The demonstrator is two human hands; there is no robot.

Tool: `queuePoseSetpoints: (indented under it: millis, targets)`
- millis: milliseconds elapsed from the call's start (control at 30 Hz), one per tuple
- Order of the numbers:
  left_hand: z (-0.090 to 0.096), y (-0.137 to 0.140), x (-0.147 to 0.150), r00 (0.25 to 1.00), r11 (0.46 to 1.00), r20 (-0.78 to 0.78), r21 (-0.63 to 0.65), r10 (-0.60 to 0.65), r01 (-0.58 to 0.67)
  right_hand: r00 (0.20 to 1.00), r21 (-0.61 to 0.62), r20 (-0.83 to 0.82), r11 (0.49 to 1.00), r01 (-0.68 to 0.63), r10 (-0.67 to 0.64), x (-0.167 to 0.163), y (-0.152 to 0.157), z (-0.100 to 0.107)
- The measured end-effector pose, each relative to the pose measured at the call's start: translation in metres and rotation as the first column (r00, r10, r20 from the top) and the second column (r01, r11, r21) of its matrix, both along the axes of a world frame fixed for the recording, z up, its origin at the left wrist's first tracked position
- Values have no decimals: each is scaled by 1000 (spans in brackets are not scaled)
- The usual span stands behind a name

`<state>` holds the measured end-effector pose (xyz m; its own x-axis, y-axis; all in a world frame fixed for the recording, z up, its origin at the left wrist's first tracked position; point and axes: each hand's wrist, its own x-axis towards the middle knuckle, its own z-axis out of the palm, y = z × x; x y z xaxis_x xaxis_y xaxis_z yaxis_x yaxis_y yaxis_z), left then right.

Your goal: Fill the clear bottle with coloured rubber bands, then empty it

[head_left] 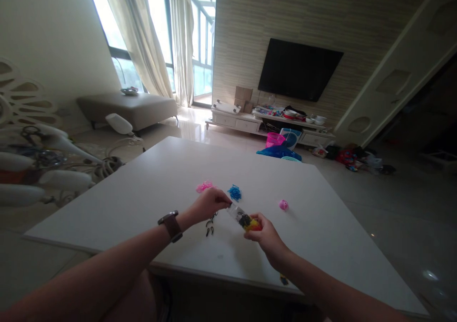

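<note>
My right hand [263,232] is closed around the lower end of a small clear plastic bag [235,211] with black, yellow and red pieces inside. The bag is tilted above the table, its upper end toward my left hand [213,202]. That hand, wearing a watch at the wrist, pinches its fingertips at this end; a small dark bit shows there, too small to name. Several small black clips [210,230] lie below the left hand. Beyond the hands are a pile of blue pieces [234,192] and a pile of pink pieces [204,186], partly behind the left hand.
A pink bundle [283,205] sits on the white table [171,169] to the right. One small dark-and-yellow item [283,279] lies at the near edge, beside the right forearm. Past the far edge stand a pink basket [274,139] and a low TV cabinet [235,123].
</note>
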<state>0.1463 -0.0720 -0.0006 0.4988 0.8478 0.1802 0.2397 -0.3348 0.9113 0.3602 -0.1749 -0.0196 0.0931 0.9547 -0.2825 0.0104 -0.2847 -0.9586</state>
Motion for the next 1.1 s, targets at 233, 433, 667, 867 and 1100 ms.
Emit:
queuePoseSetpoints:
  millis: [233,433,667,867,1100]
  targets:
    - [17,-10,2,1000,997,11,71,15,-16,1000,45,2,999,5,-5,3,-1,6]
    - [19,-10,5,992,1000,124,-1,7,-7,999,58,-34,998,-22,24,4,-6,13]
    - [36,-17,4,981,1000,195,1,-20,20,995,17,-101,1000,-16,18,1,-10,24]
    - [53,-21,2,977,991,185,101,-103,85,985,17,-172,1000,-11,14,1,-14,32]
    - [55,-20,-1,985,990,147,126,-87,69,986,42,-163,999,-30,36,3,-17,35]
